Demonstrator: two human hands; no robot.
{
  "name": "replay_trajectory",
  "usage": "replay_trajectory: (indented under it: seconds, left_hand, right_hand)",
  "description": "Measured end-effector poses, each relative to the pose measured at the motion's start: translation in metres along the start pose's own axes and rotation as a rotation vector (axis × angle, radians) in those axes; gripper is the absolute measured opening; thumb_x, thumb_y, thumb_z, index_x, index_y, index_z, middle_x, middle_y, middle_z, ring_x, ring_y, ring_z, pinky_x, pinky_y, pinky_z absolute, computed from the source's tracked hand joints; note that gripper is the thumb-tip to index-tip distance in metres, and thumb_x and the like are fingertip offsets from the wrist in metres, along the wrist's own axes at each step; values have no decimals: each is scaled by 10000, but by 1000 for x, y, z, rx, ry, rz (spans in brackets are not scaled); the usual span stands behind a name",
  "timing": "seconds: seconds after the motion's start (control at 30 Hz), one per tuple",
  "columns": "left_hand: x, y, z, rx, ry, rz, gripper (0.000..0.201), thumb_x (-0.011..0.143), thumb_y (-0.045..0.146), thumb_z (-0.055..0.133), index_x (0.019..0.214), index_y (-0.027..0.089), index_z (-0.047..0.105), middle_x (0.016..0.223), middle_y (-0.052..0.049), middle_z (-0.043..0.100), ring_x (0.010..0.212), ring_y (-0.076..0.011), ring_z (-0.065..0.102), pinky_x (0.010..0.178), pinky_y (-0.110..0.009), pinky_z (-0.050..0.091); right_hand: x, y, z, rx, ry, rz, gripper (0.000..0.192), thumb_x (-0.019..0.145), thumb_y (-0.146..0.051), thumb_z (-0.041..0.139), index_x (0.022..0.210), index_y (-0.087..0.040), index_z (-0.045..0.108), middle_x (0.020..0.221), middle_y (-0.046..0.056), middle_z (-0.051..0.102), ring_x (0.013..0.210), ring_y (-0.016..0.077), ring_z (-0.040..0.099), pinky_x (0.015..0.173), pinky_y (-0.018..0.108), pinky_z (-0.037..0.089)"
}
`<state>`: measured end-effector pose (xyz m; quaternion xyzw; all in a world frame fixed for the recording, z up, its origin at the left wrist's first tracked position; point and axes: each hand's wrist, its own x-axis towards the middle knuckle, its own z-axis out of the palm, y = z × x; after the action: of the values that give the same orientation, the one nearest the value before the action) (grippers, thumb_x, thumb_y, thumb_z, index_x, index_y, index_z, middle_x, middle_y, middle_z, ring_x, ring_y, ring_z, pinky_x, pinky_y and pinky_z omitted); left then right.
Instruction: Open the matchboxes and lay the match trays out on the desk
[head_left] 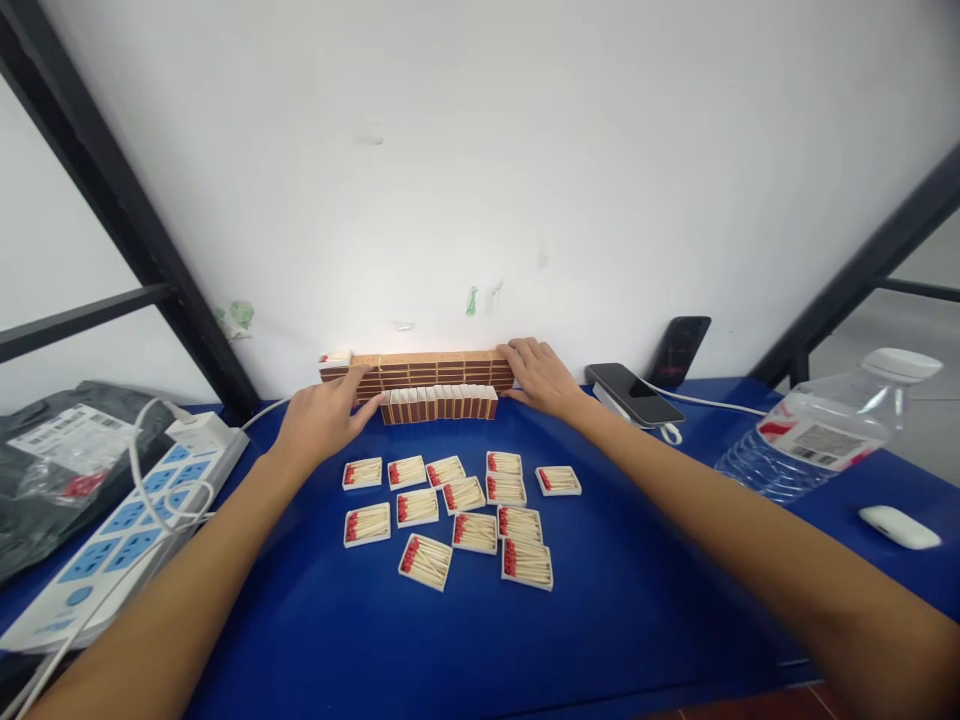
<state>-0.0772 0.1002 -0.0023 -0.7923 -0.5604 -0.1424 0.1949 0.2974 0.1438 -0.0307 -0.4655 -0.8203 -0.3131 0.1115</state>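
Observation:
A long stack of brown matchbox sleeves point(435, 370) stands against the white wall at the back of the blue table point(622, 600). My left hand point(324, 418) presses its left end and my right hand point(541, 378) presses its right end. In front of the stack a row of sleeves point(439, 403) stands on edge. Nearer to me lie several open white trays of red-tipped matches point(457, 515), flat on the table between my forearms.
A white and blue power strip point(127, 520) with cables lies at the left, beside a dark plastic bag point(52, 450). At the right are two phones point(634, 392), a clear water bottle point(817, 435) on its side and a small white case point(898, 526).

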Motion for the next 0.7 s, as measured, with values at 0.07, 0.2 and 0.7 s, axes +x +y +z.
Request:
replay_trajectory:
  seconds: [0.07, 0.2, 0.7]
  left_hand:
    - [0, -1, 1, 7, 18, 4, 538, 1048, 527, 459, 1497, 232, 486, 1036, -102, 805, 903, -369, 767, 718, -388, 518]
    - [-1, -1, 1, 2, 29, 15, 529, 1049, 505, 478, 1499, 228, 495, 1083, -104, 804, 917, -372, 769, 719, -393, 520]
    - [-1, -2, 1, 26, 74, 16, 527, 1050, 532, 473, 1468, 219, 536, 1013, -136, 804, 931, -375, 773, 719, -389, 515]
  right_hand:
    - [0, 1, 3, -13, 25, -49, 740, 919, -370, 678, 1501, -7, 400, 1429, 282, 527, 1239, 419, 485, 984, 498, 421]
    - [-2, -2, 5, -20, 47, -119, 765, 898, -323, 625, 1538, -11, 348, 1510, 287, 483, 1332, 429, 428, 1029, 518, 371]
    - [0, -4, 14, -65, 43, -47, 716, 892, -229, 528, 1532, 35, 347, 1478, 306, 506, 1324, 425, 430, 1047, 536, 321]
